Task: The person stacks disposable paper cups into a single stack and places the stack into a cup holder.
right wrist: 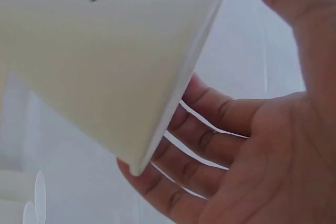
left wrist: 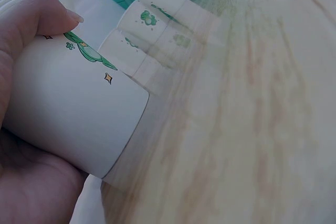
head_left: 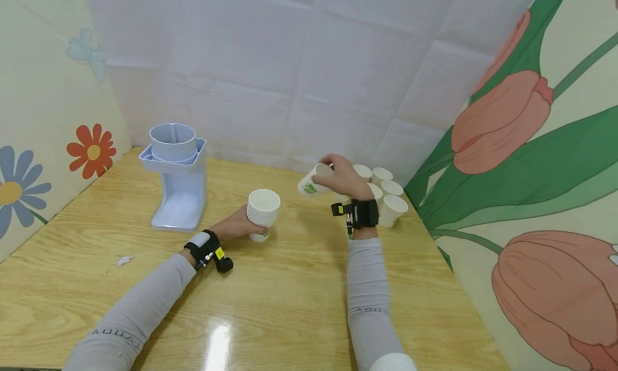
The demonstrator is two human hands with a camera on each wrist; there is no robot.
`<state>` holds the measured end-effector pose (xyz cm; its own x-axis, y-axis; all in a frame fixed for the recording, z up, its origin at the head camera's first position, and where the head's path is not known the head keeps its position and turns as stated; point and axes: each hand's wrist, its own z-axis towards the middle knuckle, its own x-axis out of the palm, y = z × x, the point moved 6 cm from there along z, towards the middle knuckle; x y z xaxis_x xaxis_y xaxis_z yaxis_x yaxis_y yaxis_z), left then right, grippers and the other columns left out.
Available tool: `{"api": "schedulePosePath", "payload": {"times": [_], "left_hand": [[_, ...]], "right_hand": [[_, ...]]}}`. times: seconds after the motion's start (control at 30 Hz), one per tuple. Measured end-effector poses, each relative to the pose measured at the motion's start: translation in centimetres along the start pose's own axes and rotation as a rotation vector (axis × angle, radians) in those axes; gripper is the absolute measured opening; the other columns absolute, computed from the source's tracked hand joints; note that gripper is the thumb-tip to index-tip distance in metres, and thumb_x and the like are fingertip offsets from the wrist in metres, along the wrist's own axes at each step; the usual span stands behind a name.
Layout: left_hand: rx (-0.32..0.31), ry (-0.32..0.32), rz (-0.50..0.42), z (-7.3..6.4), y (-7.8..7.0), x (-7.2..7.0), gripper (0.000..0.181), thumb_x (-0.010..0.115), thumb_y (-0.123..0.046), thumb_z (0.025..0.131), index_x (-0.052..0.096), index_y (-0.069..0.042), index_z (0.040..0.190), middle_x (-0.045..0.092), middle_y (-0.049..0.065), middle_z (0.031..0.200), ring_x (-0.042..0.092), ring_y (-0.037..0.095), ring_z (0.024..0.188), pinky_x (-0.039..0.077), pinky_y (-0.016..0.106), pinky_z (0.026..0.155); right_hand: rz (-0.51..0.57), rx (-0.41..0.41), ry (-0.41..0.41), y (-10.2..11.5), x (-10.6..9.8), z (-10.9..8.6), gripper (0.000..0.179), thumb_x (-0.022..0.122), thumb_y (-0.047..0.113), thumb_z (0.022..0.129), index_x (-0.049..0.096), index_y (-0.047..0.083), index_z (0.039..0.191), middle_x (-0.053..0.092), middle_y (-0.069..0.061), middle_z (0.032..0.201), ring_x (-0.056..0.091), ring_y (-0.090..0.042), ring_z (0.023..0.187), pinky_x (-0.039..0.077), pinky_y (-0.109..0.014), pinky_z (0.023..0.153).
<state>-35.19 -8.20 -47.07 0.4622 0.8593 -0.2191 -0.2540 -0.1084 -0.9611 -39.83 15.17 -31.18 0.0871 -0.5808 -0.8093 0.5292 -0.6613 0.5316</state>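
Observation:
My left hand (head_left: 237,224) grips a stack of nested white paper cups (head_left: 263,200), mouths up, near the middle of the table. In the left wrist view, the lowest cup (left wrist: 79,108) has a green print, and the thumb curls over it. Right of the stack, my right hand (head_left: 344,177) holds a single paper cup (head_left: 309,184) by its rim. This cup is tilted, its mouth towards the palm. In the right wrist view, thumb and fingertips pinch the rim of that cup (right wrist: 100,66). Behind the right hand stand several white cups (head_left: 393,206), partly hidden by it.
On the left of the wooden table (head_left: 289,306) stands a pale blue plastic stand (head_left: 181,194) with a round cylinder (head_left: 173,140) on top. A small white scrap (head_left: 124,260) lies in front of it. A white cloth (head_left: 251,81) hangs behind, with a tulip-patterned wall (head_left: 526,146) at the right.

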Motion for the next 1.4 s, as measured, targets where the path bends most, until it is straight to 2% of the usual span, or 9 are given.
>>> {"api": "schedulePosePath", "payload": {"times": [0.23, 0.37, 0.6, 0.73, 0.97, 1.1, 1.23, 1.4], "left_hand": [[-0.019, 0.001, 0.001, -0.1, -0.1, -0.1, 0.078, 0.078, -0.003, 0.081, 0.036, -0.001, 0.148, 0.053, 0.021, 0.135, 0.052, 0.031, 0.122, 0.036, 0.05, 0.112], [-0.015, 0.007, 0.001, -0.1, -0.1, -0.1, 0.078, 0.077, -0.003, 0.082, 0.036, -0.001, 0.148, 0.054, 0.021, 0.135, 0.052, 0.031, 0.122, 0.036, 0.051, 0.112], [0.004, 0.018, 0.003, 0.0, 0.0, -0.1, 0.073, 0.077, -0.003, 0.082, 0.04, 0.0, 0.144, 0.056, 0.019, 0.131, 0.054, 0.027, 0.117, 0.038, 0.051, 0.111], [0.016, 0.03, -0.004, 0.1, 0.2, -0.1, 0.07, 0.076, -0.002, 0.082, 0.041, 0.001, 0.142, 0.057, 0.017, 0.128, 0.055, 0.026, 0.114, 0.04, 0.051, 0.109], [0.035, 0.037, -0.01, 0.2, 0.2, -0.1, 0.067, 0.076, -0.003, 0.082, 0.043, 0.001, 0.141, 0.059, 0.014, 0.122, 0.057, 0.024, 0.109, 0.043, 0.047, 0.105], [0.041, 0.04, -0.017, 0.2, 0.1, 0.0, 0.066, 0.075, -0.001, 0.081, 0.044, 0.002, 0.14, 0.061, 0.014, 0.119, 0.058, 0.023, 0.106, 0.045, 0.043, 0.102], [0.022, 0.044, -0.022, 0.2, 0.1, 0.0, 0.068, 0.075, 0.0, 0.082, 0.043, 0.002, 0.142, 0.06, 0.014, 0.121, 0.057, 0.023, 0.108, 0.044, 0.044, 0.102], [0.031, 0.052, -0.022, 0.2, 0.0, 0.0, 0.067, 0.073, 0.0, 0.083, 0.043, 0.002, 0.142, 0.059, 0.015, 0.124, 0.056, 0.023, 0.11, 0.043, 0.047, 0.104]], "right_hand": [[0.051, -0.071, -0.042, 2.9, 0.5, 0.1, 0.044, 0.062, 0.031, 0.095, 0.055, 0.003, 0.128, 0.057, -0.015, 0.119, 0.056, -0.031, 0.102, 0.049, -0.043, 0.082], [0.079, -0.121, -0.036, 4.4, 1.0, 0.1, 0.042, 0.056, 0.03, 0.099, 0.051, 0.001, 0.13, 0.053, -0.018, 0.121, 0.056, -0.031, 0.1, 0.05, -0.043, 0.081], [0.116, -0.22, -0.024, 6.9, 2.2, 0.1, 0.038, 0.052, 0.027, 0.099, 0.051, 0.0, 0.127, 0.053, -0.017, 0.117, 0.055, -0.029, 0.098, 0.051, -0.042, 0.083], [0.126, -0.228, 0.03, 7.5, 3.6, 0.5, 0.035, 0.053, 0.027, 0.099, 0.052, 0.004, 0.125, 0.053, -0.014, 0.117, 0.055, -0.026, 0.097, 0.052, -0.039, 0.08], [0.085, -0.193, 0.123, 7.9, 5.6, 0.9, 0.039, 0.056, 0.032, 0.098, 0.055, 0.007, 0.128, 0.056, -0.008, 0.119, 0.055, -0.024, 0.103, 0.051, -0.037, 0.083], [0.079, -0.214, 0.162, 8.2, 6.3, 1.0, 0.039, 0.058, 0.032, 0.098, 0.056, 0.008, 0.128, 0.057, -0.007, 0.12, 0.055, -0.025, 0.105, 0.052, -0.039, 0.084], [0.031, -0.246, 0.178, 8.6, 6.8, 1.0, 0.04, 0.061, 0.032, 0.099, 0.058, 0.006, 0.13, 0.058, -0.008, 0.127, 0.053, -0.025, 0.114, 0.05, -0.041, 0.092], [-0.041, -0.236, 0.166, 9.0, 7.0, 1.0, 0.044, 0.066, 0.033, 0.098, 0.061, 0.007, 0.133, 0.054, -0.009, 0.133, 0.051, -0.026, 0.119, 0.049, -0.042, 0.096]]}}
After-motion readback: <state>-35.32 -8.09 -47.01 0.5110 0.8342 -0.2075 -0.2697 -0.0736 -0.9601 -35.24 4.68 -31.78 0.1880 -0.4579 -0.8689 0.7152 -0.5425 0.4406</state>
